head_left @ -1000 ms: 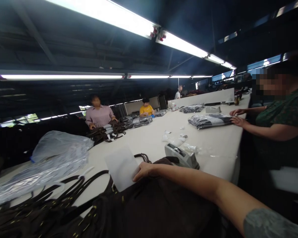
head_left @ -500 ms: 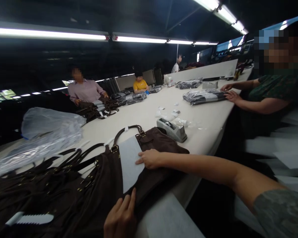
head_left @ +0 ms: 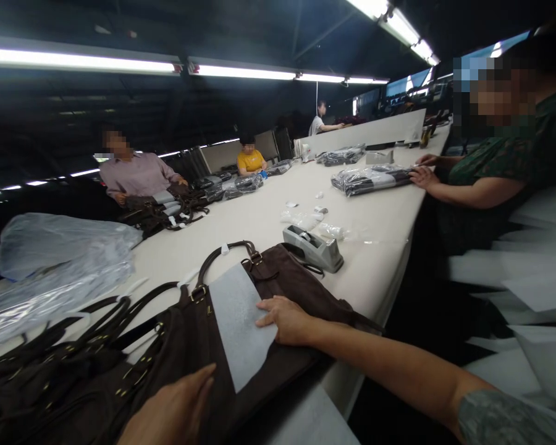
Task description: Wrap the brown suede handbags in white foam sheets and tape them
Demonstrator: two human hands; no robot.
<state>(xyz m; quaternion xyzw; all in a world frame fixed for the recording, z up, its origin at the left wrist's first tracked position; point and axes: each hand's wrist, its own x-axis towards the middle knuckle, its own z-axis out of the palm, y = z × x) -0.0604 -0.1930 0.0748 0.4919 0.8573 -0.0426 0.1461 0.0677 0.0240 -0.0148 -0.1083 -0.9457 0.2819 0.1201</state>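
One tape dispenser (head_left: pixel 312 248) beside bag (head_left: pixel 291 278), clear plastic (head_left: pixel 69 247)

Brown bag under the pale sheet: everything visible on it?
The bag is dark brown, apparently soft fabric, slightly wrinkled. A looped handle with a white wrap arches from its top edge, with brass-coloured buckles at its ends. It lies flat on the white table, near the grey tape dispenser. The pale sheet covers part of its upper face; the right hand has fingers on that sheet. The left hand is at its near left side; contact is unclear.
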